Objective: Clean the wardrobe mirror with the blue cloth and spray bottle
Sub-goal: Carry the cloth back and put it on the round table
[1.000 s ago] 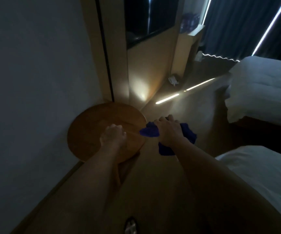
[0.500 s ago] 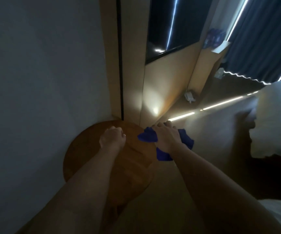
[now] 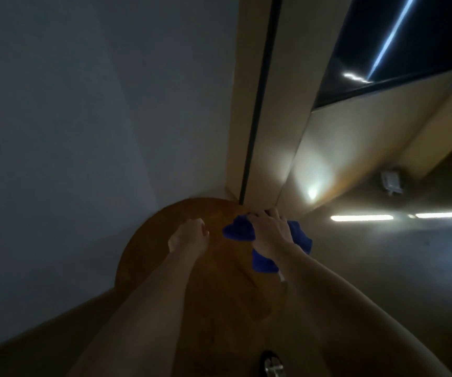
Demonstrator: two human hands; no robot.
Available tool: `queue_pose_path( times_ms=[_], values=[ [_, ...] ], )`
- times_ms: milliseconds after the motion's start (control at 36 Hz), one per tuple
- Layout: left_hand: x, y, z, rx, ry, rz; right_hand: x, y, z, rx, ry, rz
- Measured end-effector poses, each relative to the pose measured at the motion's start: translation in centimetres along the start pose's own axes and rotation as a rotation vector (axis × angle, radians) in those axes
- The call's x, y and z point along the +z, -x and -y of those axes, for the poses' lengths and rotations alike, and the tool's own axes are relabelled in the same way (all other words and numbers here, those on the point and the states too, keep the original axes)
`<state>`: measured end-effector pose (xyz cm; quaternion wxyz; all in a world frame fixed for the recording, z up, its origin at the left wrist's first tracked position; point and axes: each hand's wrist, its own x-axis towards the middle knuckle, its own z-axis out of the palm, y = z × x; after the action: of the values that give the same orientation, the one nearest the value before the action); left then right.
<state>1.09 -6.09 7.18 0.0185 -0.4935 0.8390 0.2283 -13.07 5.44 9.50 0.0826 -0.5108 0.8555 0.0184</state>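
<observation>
The view has moved closer to the corner since a moment ago: the bed is gone from sight and the round table now fills more of the middle. Both hands reach farther over the table than before. The cloth is still in the right hand, now close to the foot of the wooden panel.

The right hand lies palm down with its fingers curled round the blue cloth, holding it tight (bits of cloth stick out on both sides and under the wrist). The left hand hangs just above the table top, fingers loosely curled, holding nothing. Both arms stretch forward, side by side.

The room is dim. A dark shiny panel sits up high on the right. No spray bottle can be made out.
</observation>
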Motion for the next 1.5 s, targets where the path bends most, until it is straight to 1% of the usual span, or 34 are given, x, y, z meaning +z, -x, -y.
queue_pose_path(
  times_ms=[56,139,306,389,444,500,556,639,694,750,861,1000,1056,1139,1222,1306,1361,1417,1500],
  values=[
    [1.2,-0.9,-0.8,-0.099,0.061,0.013,0.5,-1.9,-0.9,-0.057,0.004,0.026],
    [2.8,-1.5,-2.0,-0.2,0.094,0.03,1.1,-4.2,-2.0,-0.16,0.032,0.07],
    [4.9,-2.1,-3.9,-0.33,0.12,0.028,2.4,-7.7,-3.4,-0.359,0.076,0.142],
    [5.6,-2.3,-3.9,-0.39,0.144,0.019,3.6,-8.7,-3.5,-0.419,0.059,0.153],
    [6.4,-2.4,-3.7,-0.437,0.203,-0.006,4.4,-9.2,-3.5,-0.438,0.052,0.177],
    [7.6,-2.5,-3.3,-0.509,0.368,-0.047,5.2,-9.7,-3.2,-0.434,0.031,0.214],
    [8.9,-2.9,-2.9,-0.63,0.589,-0.073,6.0,-10.2,-2.8,-0.401,-0.016,0.251],
    [11.1,-3.9,-2.2,-0.818,1.027,-0.064,8.0,-10.7,-1.8,-0.368,-0.087,0.287],
    [13.0,-4.0,-2.1,-0.864,1.28,-0.059,9.6,-10.7,-0.9,-0.345,-0.113,0.317],
    [14.6,-3.9,-2.0,-0.873,1.404,-0.03,11.5,-10.5,0.0,-0.322,-0.134,0.348],
    [17.4,-4.4,-0.8,-0.865,1.56,0.026,14.8,-9.5,1.8,-0.311,-0.165,0.377],
    [19.4,-5.0,2.0,-0.85,1.479,-0.026,18.3,-9.5,3.4,-0.315,-0.177,0.354],
    [20.3,-5.3,3.3,-0.858,1.422,-0.039,19.5,-10.0,3.7,-0.321,-0.204,0.39],
    [21.6,-5.5,5.0,-0.898,1.291,-0.03,21.0,-10.2,3.6,-0.294,-0.32,0.444],
    [22.5,-5.0,6.5,-0.94,1.226,-0.015,21.9,-10.0,2.6,-0.162,-0.395,0.405],
    [23.1,-4.5,7.0,-0.957,1.266,-0.008,22.7,-10.0,1.4,-0.047,-0.323,0.432],
    [23.6,-4.4,7.0,-0.924,1.241,0.001,23.2,-10.0,0.9,0.035,-0.297,0.52],
    [24.1,-4.2,7.0,-0.87,1.185,0.01,23.9,-9.7,0.7,0.106,-0.286,0.563],
    [24.5,-3.6,7.1,-0.831,1.112,-0.001,24.8,-9.7,0.5,0.175,-0.226,0.497]
  ],
)
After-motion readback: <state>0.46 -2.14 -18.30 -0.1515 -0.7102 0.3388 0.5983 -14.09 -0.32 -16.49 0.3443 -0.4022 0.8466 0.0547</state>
